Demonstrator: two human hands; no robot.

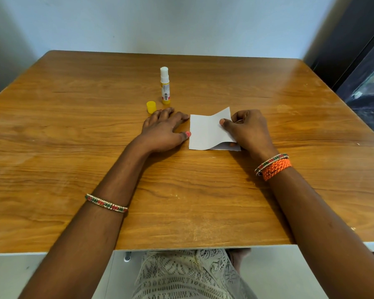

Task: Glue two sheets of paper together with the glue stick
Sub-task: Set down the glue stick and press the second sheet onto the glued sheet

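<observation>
Two white paper sheets lie stacked at the table's middle. The top sheet [205, 130] has its right edge lifted and curled, pinched between the thumb and fingers of my right hand [246, 128]. The bottom sheet [224, 147] shows only as a strip under the lifted edge. My left hand [164, 130] rests flat on the wood just left of the sheets, fingers spread, its thumb tip touching the paper's left edge. A yellow glue stick [165, 86] stands upright and uncapped behind my left hand, white glue extended. Its yellow cap [151, 107] sits beside it.
The wooden table [73, 126] runs wide on both sides, with its front edge near my lap. A pale wall stands behind the far edge, and a dark window frame [354, 50] rises at the right.
</observation>
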